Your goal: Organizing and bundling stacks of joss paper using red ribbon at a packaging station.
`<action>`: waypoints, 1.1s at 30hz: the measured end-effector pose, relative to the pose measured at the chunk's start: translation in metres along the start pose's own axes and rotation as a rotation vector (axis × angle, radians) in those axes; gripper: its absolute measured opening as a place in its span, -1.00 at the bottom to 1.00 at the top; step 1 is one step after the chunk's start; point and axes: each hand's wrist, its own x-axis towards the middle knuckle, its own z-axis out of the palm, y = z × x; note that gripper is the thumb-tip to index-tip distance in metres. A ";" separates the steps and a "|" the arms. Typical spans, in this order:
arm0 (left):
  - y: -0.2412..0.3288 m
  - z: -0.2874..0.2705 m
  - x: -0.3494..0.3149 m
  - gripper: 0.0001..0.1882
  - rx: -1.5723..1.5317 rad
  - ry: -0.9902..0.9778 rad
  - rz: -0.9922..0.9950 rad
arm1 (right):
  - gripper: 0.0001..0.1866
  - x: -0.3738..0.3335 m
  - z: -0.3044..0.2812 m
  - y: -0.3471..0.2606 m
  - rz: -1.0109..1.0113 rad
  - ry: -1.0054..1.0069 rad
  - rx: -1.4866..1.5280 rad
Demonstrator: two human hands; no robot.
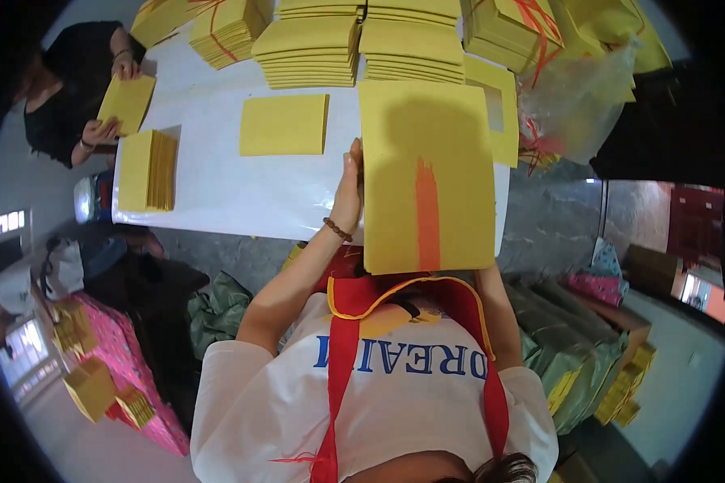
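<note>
A thick stack of yellow paper (467, 177) with an orange-red stripe on its top sheet stands in front of my chest, at the table's near edge. My left hand (350, 191), a beaded bracelet on its wrist, presses along the stack's left side with the fingers pointing away from me. On the right, my forearm reaches up to the stack's near corner, but the stack hides my right hand. A flat yellow packet (283, 125) lies on the white table (209, 181), just left of the stack.
At the table's far side stand several yellow paper piles (306, 48), some tied with red string. A clear plastic bag (576, 105) hangs at the right corner. Far left, a co-worker's hands (113, 101) hold a yellow packet beside an upright yellow bundle (147, 171). Green-covered goods (568, 346) sit lower right.
</note>
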 end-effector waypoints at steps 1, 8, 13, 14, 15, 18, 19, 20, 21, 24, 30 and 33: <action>-0.005 -0.007 0.003 -0.38 0.081 -0.026 0.053 | -0.53 0.004 0.009 -0.002 0.009 -0.001 0.018; -0.005 -0.020 0.019 -0.48 0.178 -0.248 0.216 | -0.54 0.000 0.028 -0.024 0.084 0.025 0.101; 0.018 -0.010 0.007 -0.51 1.134 -0.211 0.758 | -0.54 0.001 0.024 -0.037 0.090 -0.039 0.173; 0.015 -0.009 0.009 -0.42 0.814 -0.190 0.533 | -0.54 0.000 0.025 -0.040 0.086 -0.059 0.185; 0.013 -0.009 0.011 -0.31 0.490 -0.167 0.314 | -0.54 -0.002 0.022 -0.044 0.081 -0.079 0.196; 0.007 -0.013 0.018 -0.35 0.714 -0.177 0.508 | -0.55 -0.011 0.016 -0.057 0.076 -0.106 0.222; 0.019 0.000 0.011 -0.35 0.711 -0.198 0.509 | -0.55 -0.010 0.018 -0.063 0.083 -0.094 0.226; 0.047 0.019 -0.003 -0.39 0.436 -0.188 0.277 | -0.55 -0.009 0.013 -0.066 0.086 -0.081 0.230; 0.065 0.027 -0.011 -0.43 0.163 -0.176 0.041 | -0.55 -0.006 0.014 -0.072 0.088 -0.066 0.231; 0.030 -0.051 0.011 -0.68 0.491 -0.083 0.509 | -0.55 -0.006 0.018 -0.093 0.091 -0.045 0.244; 0.103 -0.093 0.010 -0.32 2.022 0.010 0.864 | -0.54 -0.007 0.001 -0.095 0.151 0.067 0.547; 0.100 -0.118 0.023 -0.37 1.937 -0.001 0.778 | -0.51 0.000 -0.002 -0.135 0.166 0.111 0.999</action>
